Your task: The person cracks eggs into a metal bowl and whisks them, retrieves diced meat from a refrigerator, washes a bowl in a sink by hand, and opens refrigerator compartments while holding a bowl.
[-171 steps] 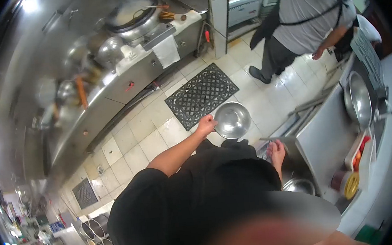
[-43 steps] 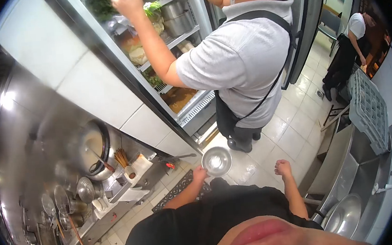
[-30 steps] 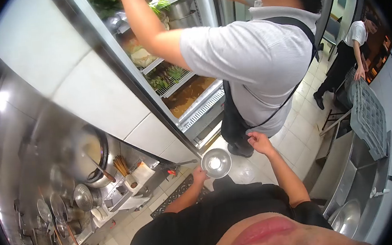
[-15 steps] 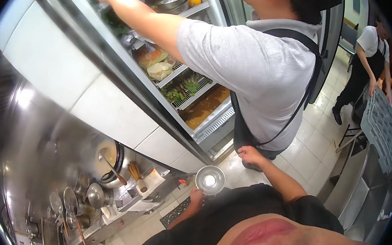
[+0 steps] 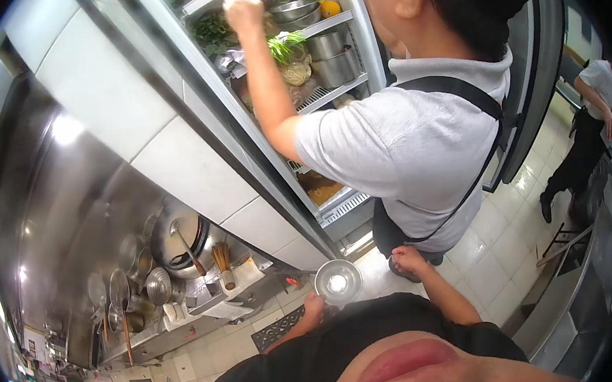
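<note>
My left hand [image 5: 315,308] is closed on the rim of a shiny round metal bowl [image 5: 338,283]. The bowl sits low in front of my body, its inside facing up, and I can make out no food in it. Off to the right, my right hand [image 5: 409,262] is held in front of me with its fingers curled in. Whatever may be inside those fingers is hidden. It is nearest to the dark apron of a co-worker [image 5: 418,137], who stands just ahead; whether it touches the cloth I cannot tell.
An open fridge [image 5: 337,217] holds greens [image 5: 286,46], metal bowls and pots. The co-worker's raised hand [image 5: 243,9] is at its upper shelf. Left, beyond a tiled wall [image 5: 195,168], a wok [image 5: 179,238] and several strainers line the stove. Another person stands far right.
The co-worker's arm has drawn back from the fridge's far left, its hand now at the upper shelf. The person at the far right no longer shows the grey rack. My bowl stays in hand.
</note>
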The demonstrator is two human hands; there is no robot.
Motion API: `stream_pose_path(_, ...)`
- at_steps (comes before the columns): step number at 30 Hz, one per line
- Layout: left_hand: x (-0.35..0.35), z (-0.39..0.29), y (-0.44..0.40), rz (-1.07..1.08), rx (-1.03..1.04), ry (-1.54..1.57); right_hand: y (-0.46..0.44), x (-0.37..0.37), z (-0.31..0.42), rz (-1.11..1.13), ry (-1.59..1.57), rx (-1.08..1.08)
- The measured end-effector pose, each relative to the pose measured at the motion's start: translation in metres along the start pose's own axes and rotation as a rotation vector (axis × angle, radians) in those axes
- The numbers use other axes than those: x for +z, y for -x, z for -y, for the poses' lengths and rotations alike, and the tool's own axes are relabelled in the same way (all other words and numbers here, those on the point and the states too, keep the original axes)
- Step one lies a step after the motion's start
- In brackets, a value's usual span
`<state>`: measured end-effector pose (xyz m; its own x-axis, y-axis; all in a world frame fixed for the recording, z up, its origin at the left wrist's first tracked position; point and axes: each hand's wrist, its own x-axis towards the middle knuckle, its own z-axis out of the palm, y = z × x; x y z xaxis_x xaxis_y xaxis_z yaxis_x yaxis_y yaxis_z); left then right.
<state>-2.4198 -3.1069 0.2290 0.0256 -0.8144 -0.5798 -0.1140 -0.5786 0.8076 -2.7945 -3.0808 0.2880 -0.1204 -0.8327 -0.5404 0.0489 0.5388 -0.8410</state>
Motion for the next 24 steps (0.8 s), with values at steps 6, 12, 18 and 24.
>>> stream_pose_path(6, 0.006, 0.007, -0.001, 0.033, 0.015, 0.083, 0.009, 0.016, 0.038, 0.087, 0.08, -0.105)
stream_pose_path(12, 0.01, 0.0, 0.007, 0.06, 0.035, 0.131, 0.006, 0.028, 0.056, 0.093, 0.153, -0.113)
stream_pose_path(18, -0.006, 0.01, 0.015, -0.022, -0.029, 0.112, -0.024, 0.045, 0.09, 0.068, 0.372, -0.492)
stream_pose_path(24, -0.023, 0.024, 0.004, 0.001, -0.018, 0.181, -0.029, 0.062, 0.118, 0.054, 0.269, -0.459)
